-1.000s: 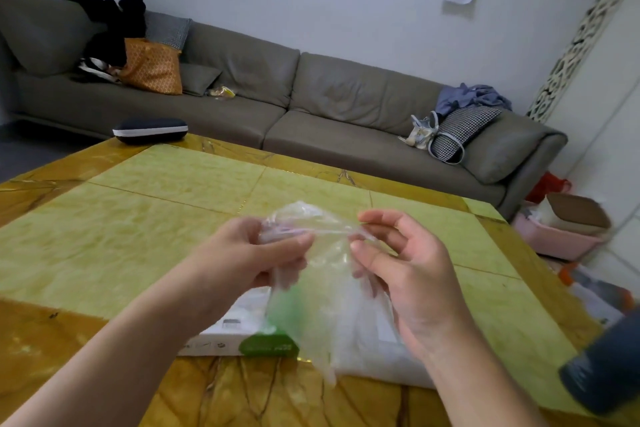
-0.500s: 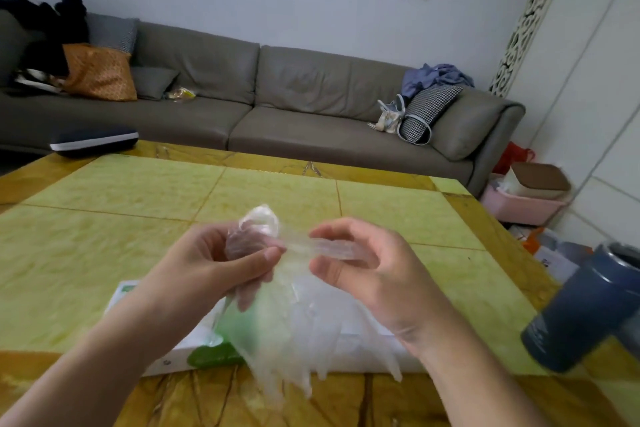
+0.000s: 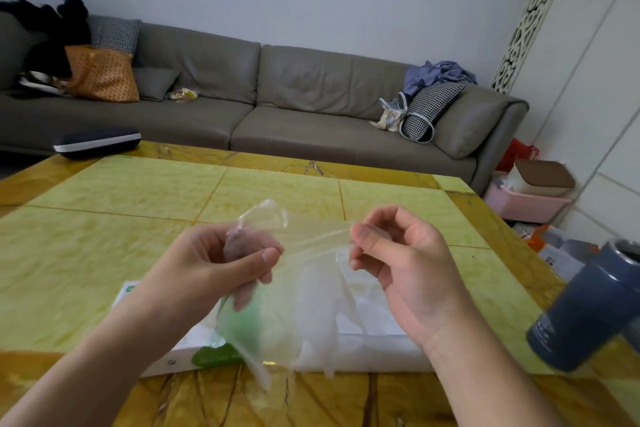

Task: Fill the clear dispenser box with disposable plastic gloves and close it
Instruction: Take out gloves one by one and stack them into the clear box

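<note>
Both hands mid-frame above the table (image 3: 104,253), w/ a bunch of clear plastic gloves (image 3: 304,295) stretched between them. Left hand (image 3: 214,263) has fingers curled round one end; right hand (image 3: 398,260) pinches the other edge btwn thumb & fingers. Gloves hang down over a white & green box (image 3: 180,350) lying flat, lower center. Dark blue bottle (image 3: 588,308) at right edge. Grey sofa (image 3: 311,100) across the top.
</note>
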Tool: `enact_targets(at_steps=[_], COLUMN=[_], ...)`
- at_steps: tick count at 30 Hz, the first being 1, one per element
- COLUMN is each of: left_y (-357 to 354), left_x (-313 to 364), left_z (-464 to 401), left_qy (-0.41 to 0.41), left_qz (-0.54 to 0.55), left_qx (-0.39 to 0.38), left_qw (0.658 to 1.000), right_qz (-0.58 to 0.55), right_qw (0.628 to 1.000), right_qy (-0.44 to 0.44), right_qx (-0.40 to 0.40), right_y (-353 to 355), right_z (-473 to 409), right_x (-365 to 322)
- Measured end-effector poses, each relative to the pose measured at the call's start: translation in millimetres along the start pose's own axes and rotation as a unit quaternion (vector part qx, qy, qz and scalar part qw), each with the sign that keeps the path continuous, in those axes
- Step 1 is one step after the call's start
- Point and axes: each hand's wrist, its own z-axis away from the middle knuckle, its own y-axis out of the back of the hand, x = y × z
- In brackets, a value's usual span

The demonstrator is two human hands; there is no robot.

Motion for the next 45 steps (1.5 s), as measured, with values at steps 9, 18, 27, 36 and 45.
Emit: enact_targets(at_steps=[9, 18, 27, 36, 45], left_y=[6, -92, -118, -114, -117], left_x=[29, 35, 0, -46, -57], left_z=[7, 13, -17, -58, -72], left_qy=[-0.088, -0.350, -0.193, 0.014, 0.081], left_qz=[0.082, -0.487, -0.387, -0.562, -0.594], left_qx=[0.131, 0.065, -0.055, -0.183, -0.282], left_qw=[0.984, 0.797, 0.900, 0.806, 0.749], right_qz=[0.256, 0.092, 0.330, 0.598, 0.772], right_qw=[0.941, 0.976, 0.940, 0.795, 0.631], right_qy=[0.133, -0.048, -0.082, -0.089, -0.065], right_qx=[0.177, -0.192, 0.038, 0.040, 0.043], right_y=[17, 11, 74, 92, 80], right_z=[-5, 15, -17, -29, -20], right_x=[-2, -40, -8, 8, 7])
